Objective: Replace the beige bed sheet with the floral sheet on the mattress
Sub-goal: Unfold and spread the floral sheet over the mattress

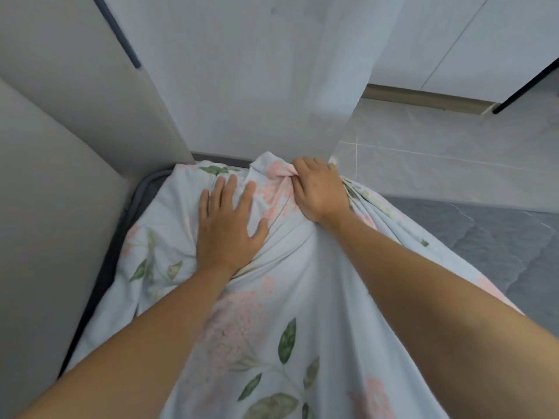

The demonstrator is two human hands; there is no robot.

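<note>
Floral sheet [272,343], pale blue with pink blooms and green leaves, covers the mattress corner and runs down the middle of the view, bunched in folds toward the far corner. Left hand [228,223] lies flat on the sheet, fingers straight and spread wide, palm pressing the cloth just left of the bunched ridge; holds nothing. Right hand [319,190] is at the far corner, fingers curled round a gathered wad of the sheet, knuckles up, gripping it tight. Cloth pulls in taut creases from that grip back toward the right forearm. The two hands are near each other, the ridge of fabric between them.

Dark grey mattress [484,234] shows bare on the right, quilted, beside the sheet's right edge. A dark strip of mattress edge also shows along the left, against the pale wall panel [45,207]. Sheer white curtain [272,71] hangs straight above the corner, its lower edge touching or just over the right hand. Grey tiled floor [438,140] lies beyond on the right.
</note>
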